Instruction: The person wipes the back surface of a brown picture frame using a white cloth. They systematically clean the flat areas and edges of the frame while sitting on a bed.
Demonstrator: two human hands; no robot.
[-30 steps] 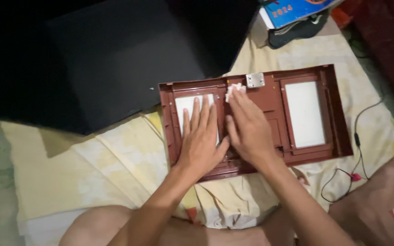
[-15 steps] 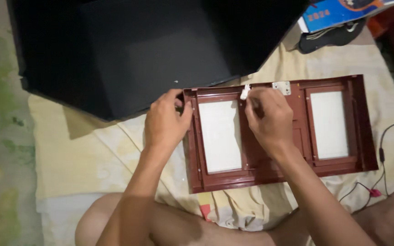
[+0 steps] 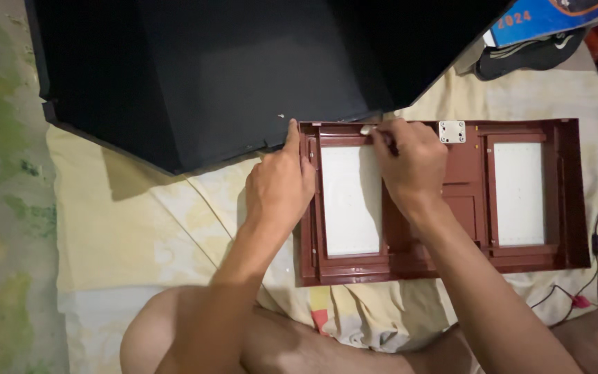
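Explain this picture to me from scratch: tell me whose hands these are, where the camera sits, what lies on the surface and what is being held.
There is no machine here, only a person working with bare hands. The single view comes from a camera worn on the head, looking down over the person's knees. On a pale yellow cloth lies a reddish-brown plastic panel with two white rectangular windows and a small metal plate near its top edge. The left hand rests on the panel's left edge, forefinger pointing up. The right hand pinches a small white scrap against the top rim. A large black board lies behind, and a thin cable runs at the right.
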